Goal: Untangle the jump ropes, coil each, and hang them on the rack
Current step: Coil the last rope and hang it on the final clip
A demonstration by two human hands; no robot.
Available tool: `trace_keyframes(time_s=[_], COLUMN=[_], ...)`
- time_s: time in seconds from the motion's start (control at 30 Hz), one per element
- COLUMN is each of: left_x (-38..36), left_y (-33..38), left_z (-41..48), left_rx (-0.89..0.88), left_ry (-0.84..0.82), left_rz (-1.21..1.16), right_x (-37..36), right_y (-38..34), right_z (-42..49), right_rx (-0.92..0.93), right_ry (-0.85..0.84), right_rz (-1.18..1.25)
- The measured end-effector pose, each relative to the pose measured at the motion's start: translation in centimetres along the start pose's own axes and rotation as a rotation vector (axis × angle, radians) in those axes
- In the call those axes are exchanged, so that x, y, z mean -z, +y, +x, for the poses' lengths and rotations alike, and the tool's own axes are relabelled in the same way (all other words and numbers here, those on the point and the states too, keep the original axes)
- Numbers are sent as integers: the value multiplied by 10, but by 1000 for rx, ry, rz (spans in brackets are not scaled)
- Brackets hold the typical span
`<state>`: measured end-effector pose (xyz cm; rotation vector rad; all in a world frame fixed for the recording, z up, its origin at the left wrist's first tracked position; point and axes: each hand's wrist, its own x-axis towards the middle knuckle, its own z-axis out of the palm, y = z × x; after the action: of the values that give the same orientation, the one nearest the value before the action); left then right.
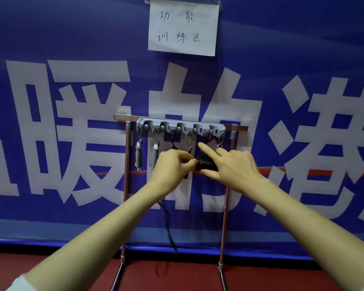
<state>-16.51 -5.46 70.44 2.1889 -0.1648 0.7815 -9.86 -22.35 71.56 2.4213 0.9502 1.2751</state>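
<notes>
A grey hook rack (180, 126) is fixed to a metal frame (126, 164) in front of a blue banner. Two coiled grey jump ropes (138, 156) (155, 155) hang from its left hooks. My right hand (233, 164) holds a black coiled jump rope (206, 163) below the right hooks, its index finger pointing up. My left hand (172, 168) pinches the coil's left side. A loose black rope end (168, 225) dangles from under my left hand down to the floor.
The frame's two legs (223, 223) stand on a red floor (177, 274). A paper sign (183, 27) is taped on the banner above the rack. Wire hooks (189, 138) hang from the middle of the rack.
</notes>
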Motion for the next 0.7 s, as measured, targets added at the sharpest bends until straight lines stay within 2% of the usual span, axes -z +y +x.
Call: trace_keyframes(time_s=[0.03,0.1,0.17,0.2,0.27,0.3,0.37,0.43,0.5,0.6,0.7], left_x=[-3,-7,-10,-10,-11,-13,-14,-14,-6,9,12], left_y=[-4,-14,-27,-34,-39,-38,-22,-7,-5,-9,-8], left_z=[1,3,5,9,10,8,-1,-4,2,12,11], left_rx=[-208,-575,-804,-861,-860,-770,-401,13,289,479,589], left_ry=[106,232,287,317,399,419,326,110,-124,-373,-446], left_rz=[331,643,696,676,552,400,-93,-506,-722,-932,-1036], right_x=[0,2,2,4,5,6,4,-3,-9,-11,-5], right_y=[-1,-1,2,3,2,1,0,-3,-5,-3,-3], right_z=[0,3,4,3,3,4,8,11,14,16,16], right_rx=[-6,-31,-65,-95,-154,-170,-170,-136,-90,-52,-35], right_ry=[-84,-170,-158,-141,-76,-36,51,155,231,320,400], right_rz=[42,106,178,241,319,315,244,180,110,40,56])
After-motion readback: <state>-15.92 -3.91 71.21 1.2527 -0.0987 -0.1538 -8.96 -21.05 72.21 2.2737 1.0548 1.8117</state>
